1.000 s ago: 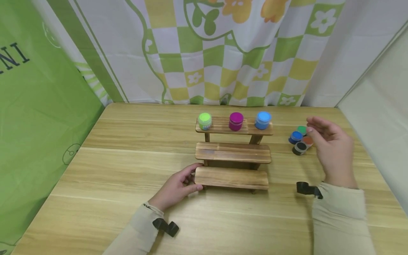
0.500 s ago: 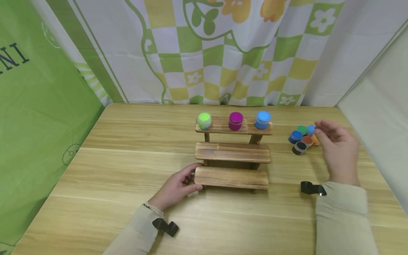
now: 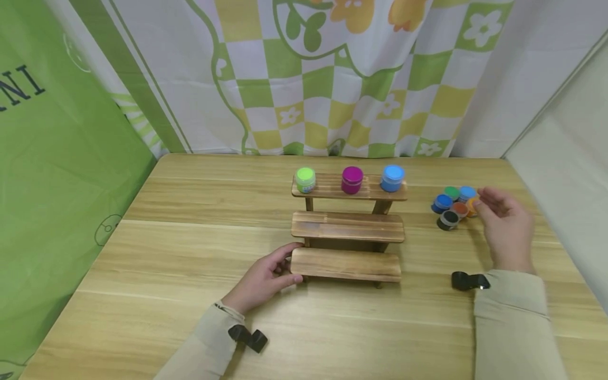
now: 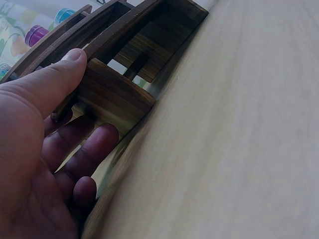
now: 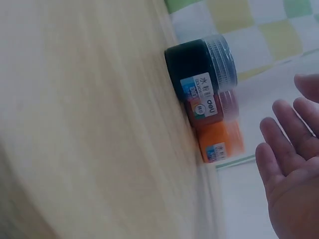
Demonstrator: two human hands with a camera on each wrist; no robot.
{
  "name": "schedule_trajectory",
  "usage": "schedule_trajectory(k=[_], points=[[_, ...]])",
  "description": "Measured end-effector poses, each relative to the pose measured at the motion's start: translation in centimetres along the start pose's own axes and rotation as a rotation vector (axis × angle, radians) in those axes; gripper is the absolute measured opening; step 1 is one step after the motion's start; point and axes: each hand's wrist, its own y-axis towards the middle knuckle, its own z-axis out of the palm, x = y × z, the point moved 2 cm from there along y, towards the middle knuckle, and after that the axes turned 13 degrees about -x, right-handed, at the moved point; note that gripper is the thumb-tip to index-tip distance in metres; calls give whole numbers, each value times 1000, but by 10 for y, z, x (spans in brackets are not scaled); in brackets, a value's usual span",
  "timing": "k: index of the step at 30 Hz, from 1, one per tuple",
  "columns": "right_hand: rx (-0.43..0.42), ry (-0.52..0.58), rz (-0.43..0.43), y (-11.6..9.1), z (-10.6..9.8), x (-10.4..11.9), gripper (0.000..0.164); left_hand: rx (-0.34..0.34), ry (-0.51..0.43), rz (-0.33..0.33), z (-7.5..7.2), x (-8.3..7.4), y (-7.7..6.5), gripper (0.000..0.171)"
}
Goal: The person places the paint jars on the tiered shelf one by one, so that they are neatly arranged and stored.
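Note:
A three-tier wooden display stand (image 3: 347, 228) is on the table. My left hand (image 3: 258, 279) grips the left end of its lowest tier; the left wrist view shows the thumb (image 4: 74, 56) on the board and the fingers below. The top tier carries light green (image 3: 305, 180), magenta (image 3: 352, 180) and light blue (image 3: 392, 178) paint jars. My right hand (image 3: 510, 232), fingers loosely bent and holding nothing, is nearest the orange paint jar (image 5: 219, 142), overlapping its edge in the head view. Beside that jar are a black paint jar (image 5: 192, 69) and a brownish-red one (image 5: 207, 109).
Green (image 3: 451, 192), dark blue (image 3: 442, 203) and second light blue (image 3: 467, 193) paint jars complete the cluster right of the stand. A checkered curtain (image 3: 318, 89) hangs behind the wooden table (image 3: 199, 211), and a pale wall panel (image 3: 565, 137) borders its right side.
My right hand has shifted right, then lowered beside the cluster, uncovering the orange and second light blue jars. My left hand and the stand have stayed put.

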Motion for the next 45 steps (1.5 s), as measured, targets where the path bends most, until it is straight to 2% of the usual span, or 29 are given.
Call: schedule_trajectory(k=[7,12,16,18,20,25,27,34,38,45], points=[[33,-45,46,9,-2,-11,51,-3,-2,0,0,0,0,66],[83,-111,3,20,-7,-20,56,1,-6,3,1,-1,1,66],[113,-112,-39,27,-11,-26,57,5,-8,2,2,-2,0,66],[132,-64,-42,28,-10,-27,56,1,-2,-2,1,-3,0,66],[165,54,11,26,-8,-27,59,-3,3,-6,0,-3,-1,66],[216,357,217,23,-5,-32,75,-5,1,-4,-1,-1,-1,66],[215,391,240,23,-4,-35,75,-5,1,-4,-1,-1,-1,66],[194,363,235,24,-3,-39,66,-2,6,8,-1,-1,-1,66],[167,392,250,22,-2,-40,62,-2,9,6,0,0,0,66],[101,587,364,17,-3,-39,53,-3,17,-4,0,0,0,66]])
